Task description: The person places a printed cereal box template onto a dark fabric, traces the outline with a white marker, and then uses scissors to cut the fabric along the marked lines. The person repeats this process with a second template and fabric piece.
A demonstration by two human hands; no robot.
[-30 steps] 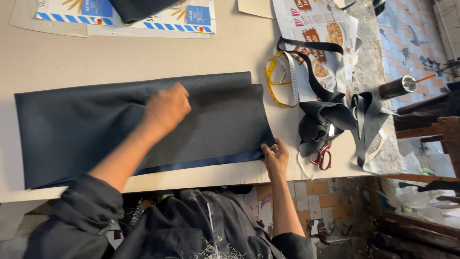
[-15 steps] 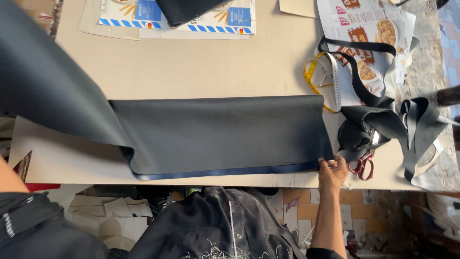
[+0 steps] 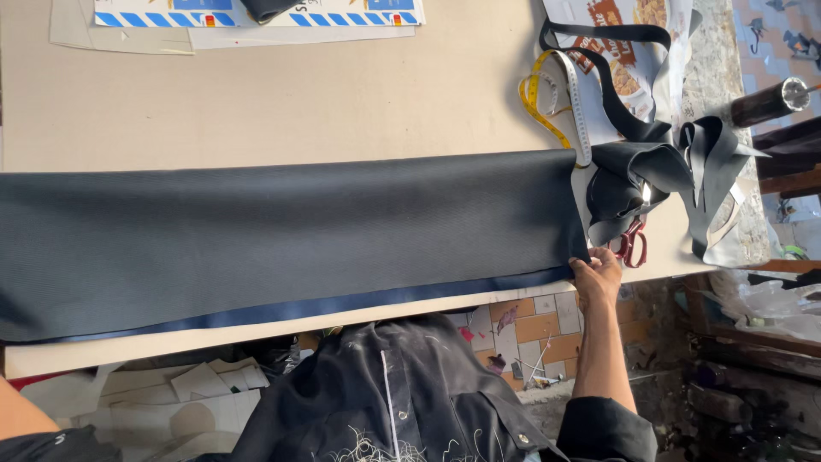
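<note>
A long dark grey sheet (image 3: 291, 231) of leather-like material lies flat across the beige table (image 3: 282, 94), running off the left edge of the view. A blue strip (image 3: 342, 305) of its lower layer shows along the near edge. My right hand (image 3: 597, 275) pinches the sheet's near right corner at the table's front edge. Only my left forearm (image 3: 21, 415) shows at the bottom left; the hand itself is out of view.
Just right of the sheet lie black scraps (image 3: 637, 175), a black strap (image 3: 603, 51), red-handled scissors (image 3: 633, 244) and a yellow measuring tape (image 3: 547, 98). Printed paper sheets (image 3: 248, 13) sit at the far edge. A dark cylinder (image 3: 770, 101) lies at the far right.
The sheet's raised left part has come down and now lies spread flat toward the left. My right hand stays on the near right corner. The left arm has swung off to the left.
</note>
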